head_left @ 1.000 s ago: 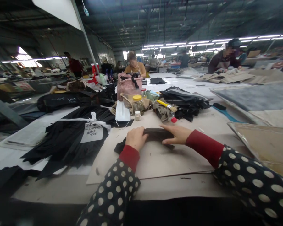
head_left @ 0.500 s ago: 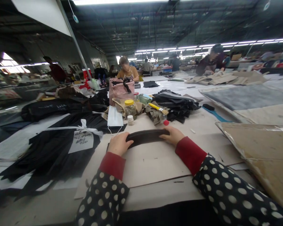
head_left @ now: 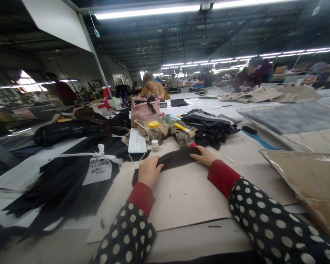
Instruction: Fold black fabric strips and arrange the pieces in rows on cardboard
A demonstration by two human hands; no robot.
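Observation:
A black fabric strip (head_left: 176, 158) stretches between my two hands over the pale board (head_left: 192, 200). My left hand (head_left: 149, 171) grips it near the left end, thumb along the near edge; a short bit of strip pokes out past the hand. At the other end, my right hand (head_left: 205, 156) pinches the strip between thumb and fingers. Its broad face now shows, lying low over the board; whether it touches all along I cannot tell. Just beyond are a small white bottle (head_left: 155, 146), a face mask (head_left: 137, 140) and a red cap (head_left: 193, 145).
Left lies a tied stack of black pieces (head_left: 57, 183) with a handwritten label (head_left: 96, 171). Behind the strip stand a yellow-lidded jar (head_left: 155, 132), a yellow-handled paintbrush (head_left: 184, 129) and black scraps (head_left: 209, 126). A blue-handled brush (head_left: 260, 139) lies right. Co-workers stand farther back.
The strip has gone from an upright, arched band to a flatter, lower position with its wide face up. Both hands still hold its ends. The whole view has shifted slightly.

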